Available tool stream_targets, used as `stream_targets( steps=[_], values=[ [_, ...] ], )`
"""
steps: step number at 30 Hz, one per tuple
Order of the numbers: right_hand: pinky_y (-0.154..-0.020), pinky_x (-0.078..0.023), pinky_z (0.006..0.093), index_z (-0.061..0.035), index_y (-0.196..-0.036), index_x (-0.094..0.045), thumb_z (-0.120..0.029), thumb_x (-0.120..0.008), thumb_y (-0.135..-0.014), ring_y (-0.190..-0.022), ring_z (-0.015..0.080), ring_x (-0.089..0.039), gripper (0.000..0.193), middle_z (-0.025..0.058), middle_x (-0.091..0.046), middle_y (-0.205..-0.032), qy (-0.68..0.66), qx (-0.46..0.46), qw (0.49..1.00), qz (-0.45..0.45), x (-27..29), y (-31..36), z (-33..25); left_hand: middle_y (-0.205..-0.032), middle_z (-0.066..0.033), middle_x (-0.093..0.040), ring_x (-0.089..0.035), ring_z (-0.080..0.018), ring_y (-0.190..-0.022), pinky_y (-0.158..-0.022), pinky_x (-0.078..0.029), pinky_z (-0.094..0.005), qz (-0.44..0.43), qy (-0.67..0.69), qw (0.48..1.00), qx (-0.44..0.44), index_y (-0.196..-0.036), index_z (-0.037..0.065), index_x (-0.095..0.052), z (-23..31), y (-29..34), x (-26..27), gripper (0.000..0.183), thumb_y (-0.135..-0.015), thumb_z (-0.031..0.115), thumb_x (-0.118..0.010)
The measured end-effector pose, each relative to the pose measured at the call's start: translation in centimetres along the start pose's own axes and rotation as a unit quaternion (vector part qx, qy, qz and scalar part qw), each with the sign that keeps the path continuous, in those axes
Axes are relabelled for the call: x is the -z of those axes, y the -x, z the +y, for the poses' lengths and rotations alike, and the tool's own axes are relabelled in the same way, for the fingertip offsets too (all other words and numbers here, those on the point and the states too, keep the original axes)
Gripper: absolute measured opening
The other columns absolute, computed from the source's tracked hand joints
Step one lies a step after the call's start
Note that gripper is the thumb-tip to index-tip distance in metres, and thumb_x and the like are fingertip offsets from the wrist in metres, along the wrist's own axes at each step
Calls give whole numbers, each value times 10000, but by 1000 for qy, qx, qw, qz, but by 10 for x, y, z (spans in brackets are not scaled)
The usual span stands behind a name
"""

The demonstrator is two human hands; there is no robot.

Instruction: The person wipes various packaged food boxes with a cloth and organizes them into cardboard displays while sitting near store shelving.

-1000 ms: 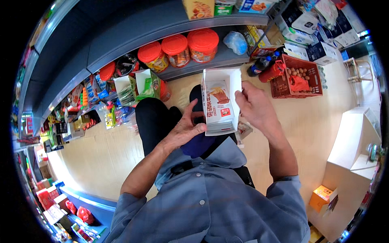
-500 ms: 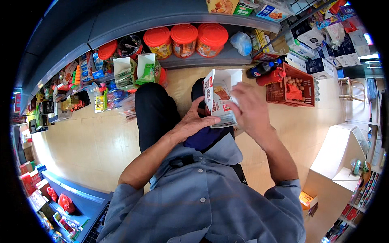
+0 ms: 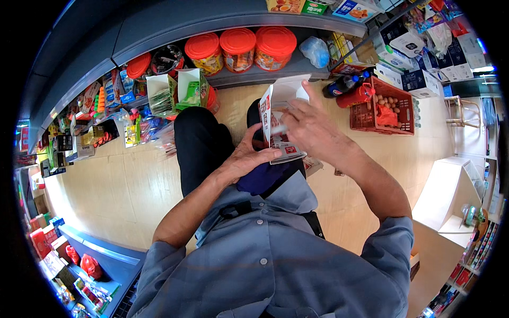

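Note:
A white carton with red print [image 3: 269, 117] stands tilted over my knees, its top flap raised. My left hand [image 3: 246, 161] grips it by the lower left corner, thumb along the near edge and fingers behind the side. Bent over the carton's open side is my right hand [image 3: 315, 130], one finger pointing up past the flap. Its other fingers curl together inside the opening, around something whitish that is blurred and partly hidden. What lies deeper in the carton is covered by this hand.
Ahead, red-lidded tubs [image 3: 237, 50] line a low grey shelf. Two opened cartons with green packets [image 3: 193, 93] stand beyond my left knee. To the right are dark bottles [image 3: 339, 86] and a red crate [image 3: 366, 119] holding eggs. A white cabinet [image 3: 442, 185] stands at the right.
My right hand has shifted left and deeper over the carton, its fingers now curled in the opening. The carton has tipped and moved slightly left, still in my left hand.

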State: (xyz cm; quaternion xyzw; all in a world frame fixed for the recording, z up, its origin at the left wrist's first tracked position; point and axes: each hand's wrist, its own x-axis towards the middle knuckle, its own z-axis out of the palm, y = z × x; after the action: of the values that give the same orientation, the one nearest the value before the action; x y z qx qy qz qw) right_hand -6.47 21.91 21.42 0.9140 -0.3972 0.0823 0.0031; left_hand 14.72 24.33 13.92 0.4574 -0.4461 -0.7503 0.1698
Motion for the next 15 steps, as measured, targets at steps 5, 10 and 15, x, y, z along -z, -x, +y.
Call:
stream_targets(
  steps=[5,10,15],
  values=[
    [-1160,-235,481,-35,-975,-615,-34,-630,-735,-896,251,-637,241,102,-632,-803,-7,-35,999,-1,9,0,15,-1231,-195,-520,-527,-262,-1153,-1030,-387,-380,-23,11,999,29,-1520,71,-183,14,3,-5,1028,-763,409,-791],
    [-1136,-274,479,-70,-1069,-629,-63,-647,-757,-902,239,-632,312,75,-654,-896,-2,-53,998,-21,15,-4,11,-1133,-141,-600,-556,-233,-1100,-1001,-399,-354,-19,48,999,15,-1508,55,-202,5,2,-4,1025,-766,451,-789],
    [-1115,-250,553,-54,-1044,-633,-179,-728,-760,-1001,252,-604,324,91,-641,-926,-87,-75,991,73,13,16,-18,-1228,-172,-588,-529,-237,-1171,-1035,-378,-350,-12,45,999,24,-1504,41,-206,5,6,-3,998,-788,439,-776]
  ],
)
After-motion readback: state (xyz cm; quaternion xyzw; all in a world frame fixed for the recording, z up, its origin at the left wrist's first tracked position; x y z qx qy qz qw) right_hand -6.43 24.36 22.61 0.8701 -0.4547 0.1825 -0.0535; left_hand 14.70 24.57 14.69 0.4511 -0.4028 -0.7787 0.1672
